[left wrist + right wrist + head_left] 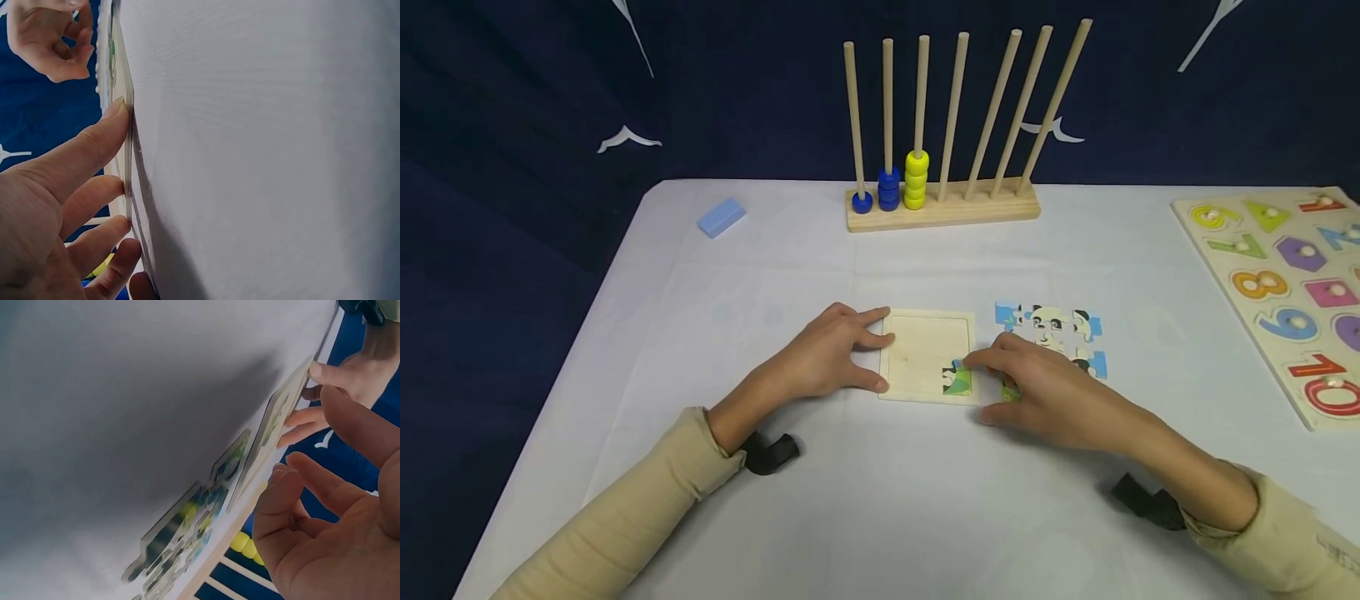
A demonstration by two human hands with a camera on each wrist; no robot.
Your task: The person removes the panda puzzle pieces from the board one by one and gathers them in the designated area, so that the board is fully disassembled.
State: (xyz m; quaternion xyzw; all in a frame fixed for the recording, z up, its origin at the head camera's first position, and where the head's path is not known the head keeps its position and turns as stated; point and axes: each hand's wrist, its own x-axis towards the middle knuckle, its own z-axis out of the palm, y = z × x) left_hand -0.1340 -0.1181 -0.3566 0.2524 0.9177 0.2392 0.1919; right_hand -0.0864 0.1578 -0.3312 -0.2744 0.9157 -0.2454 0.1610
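A small square wooden puzzle tray [917, 346] lies on the table with one green-and-blue puzzle piece [957, 381] in its lower right corner. My left hand [831, 354] rests its thumb and fingers along the tray's left edge. My right hand [1060, 396] hovers at the tray's right side, its index fingertip close to that piece. In the right wrist view, the right fingers [337, 487] are loosely bent with nothing between them. Several loose panda puzzle pieces [1049, 320] lie just right of the tray, partly hidden under the right hand.
A wooden peg abacus [947, 215] with blue and yellow beads stands at the back. To its left lies a light-blue block [721, 218]. A number-and-shape puzzle board [1247, 283] is at the right edge. The table [880, 517] has a white cloth.
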